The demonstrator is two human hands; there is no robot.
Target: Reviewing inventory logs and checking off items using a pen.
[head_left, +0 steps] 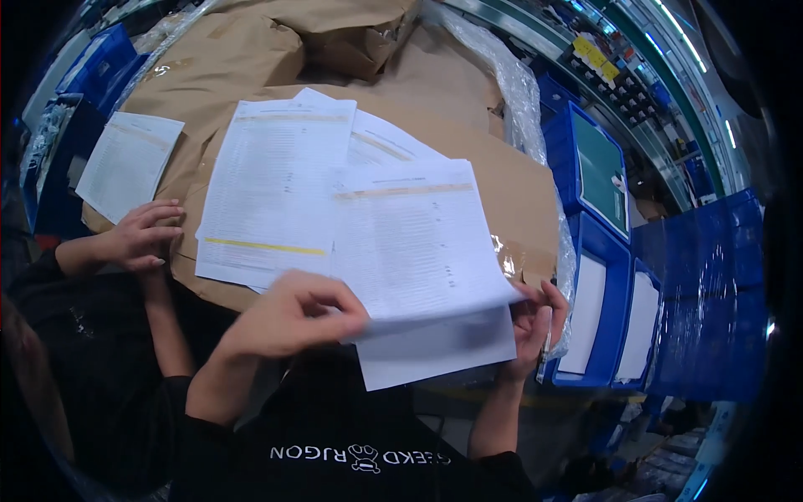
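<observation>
Black shirt (335, 418) bears white lettering (294, 453); the blurred left hand (293, 314), its grip unclear, overlaps printed sheets (410, 243), whose right corner the right hand (535, 326) pinches over brown paper (519, 197). Print too small to read.

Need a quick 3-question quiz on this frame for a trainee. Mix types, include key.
1. True or false: the sheet with a bright yellow stripe lies left of the printed sheet held at its edge by the person's right hand.

2. What do the sheets on the work surface lie on?
A. A wooden board
B. Brown wrapping paper
C. A blue cloth

3. Fill in: the upper of the large blue bins at right holds a flat ____ panel.

Key: 1. True; 2. B; 3. green
</observation>
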